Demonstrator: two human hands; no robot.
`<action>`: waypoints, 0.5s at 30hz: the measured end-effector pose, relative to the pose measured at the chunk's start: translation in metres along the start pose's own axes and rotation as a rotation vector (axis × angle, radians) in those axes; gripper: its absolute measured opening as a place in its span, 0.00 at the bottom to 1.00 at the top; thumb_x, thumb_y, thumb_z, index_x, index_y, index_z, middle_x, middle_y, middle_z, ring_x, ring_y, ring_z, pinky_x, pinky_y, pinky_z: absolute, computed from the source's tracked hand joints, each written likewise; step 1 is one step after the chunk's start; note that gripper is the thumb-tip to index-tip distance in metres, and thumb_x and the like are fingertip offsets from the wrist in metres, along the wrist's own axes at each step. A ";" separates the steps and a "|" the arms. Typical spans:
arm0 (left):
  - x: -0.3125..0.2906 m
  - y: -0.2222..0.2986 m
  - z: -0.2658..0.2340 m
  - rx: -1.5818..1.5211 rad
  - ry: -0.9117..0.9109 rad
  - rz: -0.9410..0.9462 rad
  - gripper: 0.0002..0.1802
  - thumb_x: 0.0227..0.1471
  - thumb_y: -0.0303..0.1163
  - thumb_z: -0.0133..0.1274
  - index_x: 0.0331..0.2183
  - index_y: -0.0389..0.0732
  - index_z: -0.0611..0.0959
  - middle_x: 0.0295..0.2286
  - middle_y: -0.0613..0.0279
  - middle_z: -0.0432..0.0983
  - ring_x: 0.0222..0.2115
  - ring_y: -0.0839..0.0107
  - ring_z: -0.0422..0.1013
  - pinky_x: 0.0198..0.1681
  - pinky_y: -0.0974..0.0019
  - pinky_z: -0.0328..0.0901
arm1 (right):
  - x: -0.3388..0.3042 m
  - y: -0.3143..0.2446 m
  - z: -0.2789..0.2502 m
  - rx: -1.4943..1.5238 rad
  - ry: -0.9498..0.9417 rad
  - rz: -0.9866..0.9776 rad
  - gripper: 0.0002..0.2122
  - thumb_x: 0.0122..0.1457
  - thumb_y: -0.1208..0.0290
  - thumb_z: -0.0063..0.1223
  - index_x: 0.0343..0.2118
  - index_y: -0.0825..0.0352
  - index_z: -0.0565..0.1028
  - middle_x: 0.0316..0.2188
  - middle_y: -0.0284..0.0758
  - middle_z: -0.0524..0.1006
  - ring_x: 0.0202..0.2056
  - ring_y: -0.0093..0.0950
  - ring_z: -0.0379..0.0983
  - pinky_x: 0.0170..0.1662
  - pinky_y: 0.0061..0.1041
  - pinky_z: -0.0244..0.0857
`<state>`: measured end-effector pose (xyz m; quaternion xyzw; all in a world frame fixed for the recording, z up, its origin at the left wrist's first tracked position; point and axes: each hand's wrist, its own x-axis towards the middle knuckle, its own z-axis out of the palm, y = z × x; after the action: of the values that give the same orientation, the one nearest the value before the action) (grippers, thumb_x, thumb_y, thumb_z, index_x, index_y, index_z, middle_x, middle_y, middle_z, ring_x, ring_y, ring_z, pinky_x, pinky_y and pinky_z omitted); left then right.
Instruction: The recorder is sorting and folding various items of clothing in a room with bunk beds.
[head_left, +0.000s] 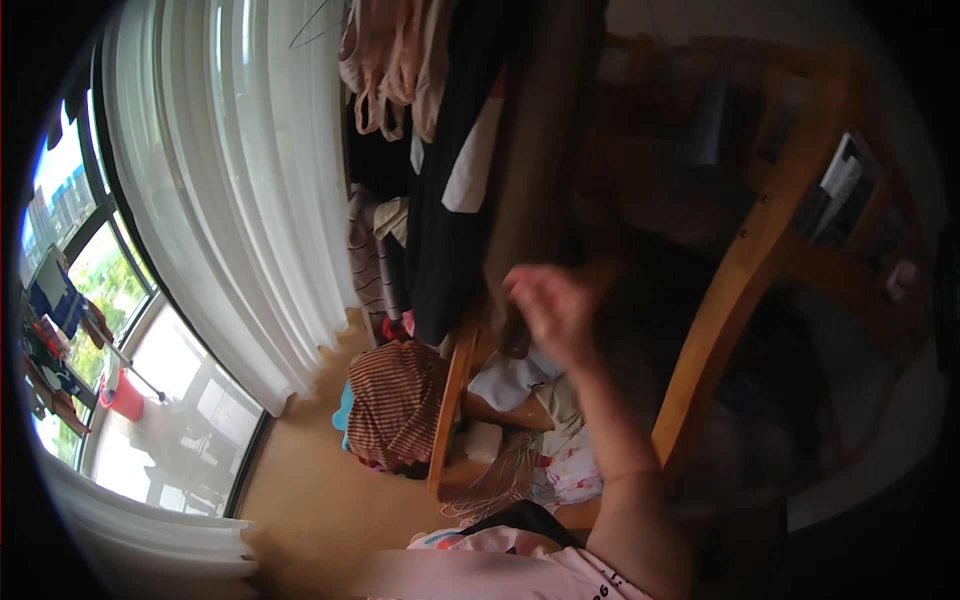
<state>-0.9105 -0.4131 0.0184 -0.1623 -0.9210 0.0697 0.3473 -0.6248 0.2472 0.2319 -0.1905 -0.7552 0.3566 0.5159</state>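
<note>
My right hand [552, 308] is raised in the middle of the view, its forearm coming up from the lower edge. Its fingers look bent but are smeared by motion, so whether they grip anything cannot be made out. They are at the lower part of a long brown garment [540, 130], which hangs down and is also blurred. Beside it on the left hang a black garment [465, 100] and a white piece of cloth [470, 165]. My left hand is not in view.
Below is a wooden frame [452, 410] with crumpled clothes [510, 380] and wire hangers [510, 470]. A striped bundle of cloth [398, 400] lies left of it. A curved wooden beam [745, 250] rises at right. White curtains [230, 180] hang at left; a red bucket [122, 397] stands beyond.
</note>
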 end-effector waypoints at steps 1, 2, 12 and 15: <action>0.002 0.077 0.066 -0.279 -0.026 0.121 0.22 0.46 0.36 0.49 0.44 0.40 0.67 0.46 0.45 0.62 0.47 0.47 0.59 0.48 0.47 0.55 | 0.029 -0.013 -0.036 -0.095 0.150 0.009 0.07 0.55 0.73 0.48 0.35 0.66 0.74 0.27 0.29 0.75 0.28 0.14 0.69 0.32 0.14 0.65; 0.005 0.141 0.111 -0.553 -0.048 0.238 0.20 0.45 0.35 0.52 0.41 0.38 0.70 0.45 0.47 0.64 0.46 0.50 0.61 0.47 0.51 0.57 | 0.057 -0.022 -0.072 -0.099 0.281 -0.141 0.08 0.55 0.71 0.49 0.35 0.67 0.74 0.29 0.30 0.75 0.30 0.15 0.69 0.32 0.14 0.63; 0.065 0.537 -0.112 -1.392 -0.485 0.742 0.37 0.39 0.35 0.54 0.51 0.34 0.59 0.45 0.43 0.62 0.47 0.48 0.58 0.49 0.55 0.54 | 0.255 -0.117 -0.317 -0.099 0.866 0.082 0.19 0.49 0.61 0.55 0.43 0.62 0.70 0.43 0.31 0.69 0.43 0.23 0.64 0.38 0.25 0.61; 0.048 0.560 -0.115 -1.282 -0.551 0.654 0.39 0.42 0.35 0.50 0.53 0.35 0.52 0.44 0.42 0.61 0.46 0.47 0.58 0.47 0.52 0.53 | 0.286 -0.109 -0.328 -0.107 0.825 0.120 0.26 0.45 0.57 0.57 0.46 0.62 0.67 0.44 0.34 0.66 0.45 0.26 0.61 0.41 0.29 0.60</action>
<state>-0.7279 0.1305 -0.0014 -0.5726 -0.7396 -0.3406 -0.0949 -0.4291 0.4737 0.5664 -0.3875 -0.4903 0.2400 0.7428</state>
